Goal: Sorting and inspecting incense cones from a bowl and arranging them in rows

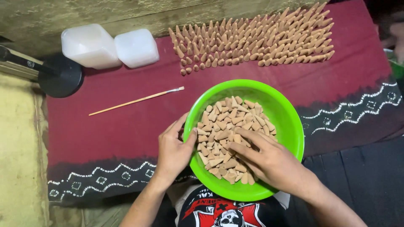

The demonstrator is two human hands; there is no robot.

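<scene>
Green bowl [290, 122] w/ cones [229, 126] (heaped), left hand [173, 152] on rim, right hand [269, 162] inside

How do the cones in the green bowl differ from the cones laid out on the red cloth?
The bowl cones lie loose in a jumbled heap, pointing every way; the cloth cones stand or lean in close, ordered rows. The bowl cones sit inside the green bowl, under the right hand and beside the left hand; the cloth cones rest on the red cloth, untouched. Both sets share the same tan colour and tapered shape.
</scene>
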